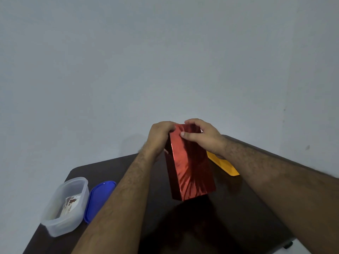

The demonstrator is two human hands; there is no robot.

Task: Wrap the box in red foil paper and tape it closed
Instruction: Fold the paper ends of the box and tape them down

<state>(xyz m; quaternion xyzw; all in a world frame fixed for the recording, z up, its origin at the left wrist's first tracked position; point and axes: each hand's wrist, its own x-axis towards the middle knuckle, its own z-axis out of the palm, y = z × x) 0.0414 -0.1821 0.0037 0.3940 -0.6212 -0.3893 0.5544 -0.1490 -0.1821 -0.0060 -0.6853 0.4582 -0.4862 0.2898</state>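
Standing upright, foil-wrapped box [190, 162], both hands gripping its top end

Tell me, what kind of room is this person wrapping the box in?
Probably a room at home, though that's a guess. A small dark table stands against a bare grey wall. On it sit a clear plastic food tub and its blue lid, near the red foil box.

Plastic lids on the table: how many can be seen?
1. A blue lid lies beside the clear container at the table's left edge. Others may be hidden behind the arms.
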